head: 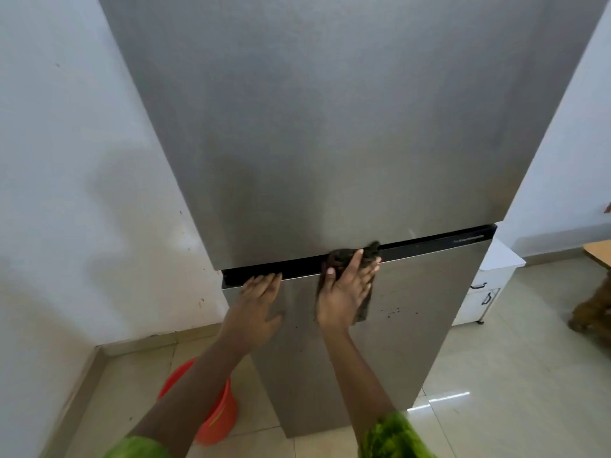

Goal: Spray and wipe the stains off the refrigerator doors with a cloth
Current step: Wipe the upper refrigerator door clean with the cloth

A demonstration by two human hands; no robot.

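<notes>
A tall grey refrigerator fills the view, with an upper door [330, 127] and a lower door [413, 325] split by a black strip [429, 242]. My right hand [345, 292] presses a dark cloth [367, 256] flat against the top of the lower door, the cloth reaching onto the black strip. My left hand [256, 302] lies flat on the lower door at its top left corner, fingers spread, holding nothing. Dark specks [391, 312] dot the lower door to the right of the cloth. No spray bottle is in view.
An orange bucket [218, 414] stands on the tiled floor at the refrigerator's lower left, partly behind my left arm. White walls flank both sides. A white cabinet [486, 289] sits to the right, and a brown furry shape [595, 312] is at the right edge.
</notes>
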